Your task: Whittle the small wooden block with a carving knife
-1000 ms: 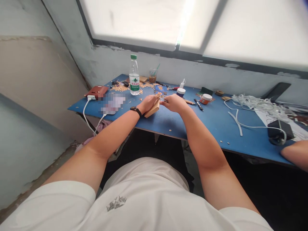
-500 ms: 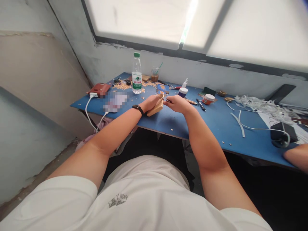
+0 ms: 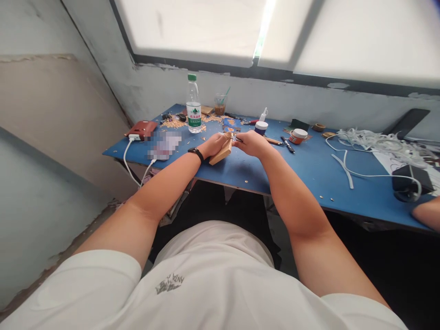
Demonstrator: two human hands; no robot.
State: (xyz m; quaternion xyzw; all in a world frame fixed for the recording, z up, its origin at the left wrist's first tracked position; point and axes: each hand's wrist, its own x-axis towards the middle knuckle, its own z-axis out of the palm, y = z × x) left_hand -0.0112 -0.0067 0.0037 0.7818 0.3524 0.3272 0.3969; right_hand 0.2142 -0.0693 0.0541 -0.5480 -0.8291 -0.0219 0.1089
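My left hand (image 3: pixel 213 145) is closed around a pale wooden block (image 3: pixel 220 154), whose near end sticks out below the palm just above the table's front part. Close to the block's far end, my right hand (image 3: pixel 252 144) is closed on a thin dark-handled tool (image 3: pixel 239 139). Only a short piece of the tool shows between the fingers; its tip is too small to make out, so I cannot tell whether it touches the wood. Wood shavings (image 3: pixel 175 122) lie scattered over the back left of the blue table (image 3: pixel 237 176).
A water bottle (image 3: pixel 194 110), a plastic cup (image 3: pixel 220 106), a blue jar (image 3: pixel 261 128) and an orange jar (image 3: pixel 298 136) stand behind my hands. A marker (image 3: pixel 288 145) lies to the right. Cables reach a phone (image 3: pixel 167 145) and a brown case (image 3: pixel 144 129). Another person's arm (image 3: pixel 428 213) rests at far right.
The view has shifted slightly. My right hand has tilted a little near the block's far end; both hands keep their hold.
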